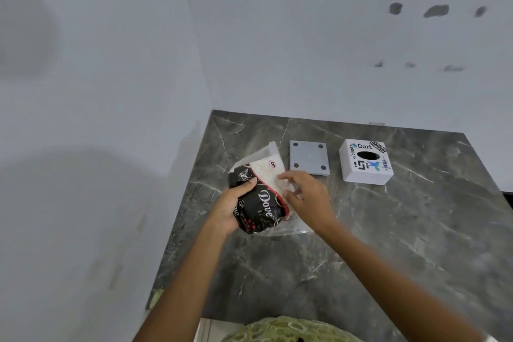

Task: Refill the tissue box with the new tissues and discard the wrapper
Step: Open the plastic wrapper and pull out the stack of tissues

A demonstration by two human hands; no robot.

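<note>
The left hand (pixel 231 209) is gripping a black-and-white tissue pack (pixel 262 197) printed "Dove", its fingers curled around the dark left side and the thumb pressing on top near the upper end. The pack is being held tilted just above the dark marble counter (pixel 388 230), its far end pointing away from the person, and a clear strip of wrapper is sticking out beyond that end. The right hand (pixel 308 197) is reaching onto the pale right side of the pack, its fingers loosely spread, with the forefinger stretched leftward across the white part; whether the fingertips are pinching the film cannot be told. Behind the right hand, a flat grey square plate (pixel 309 157) with 4 dark round spots at its corners is lying on the counter, apart from the pack. To the right of that plate, a white tissue box (pixel 366 162) is sitting with its dark oval slot facing up, stickers reading "Dove"-unrelated words such as "Dart" and "code" covering its top. A pale wall (pixel 305 36) is rising behind the counter.
</note>
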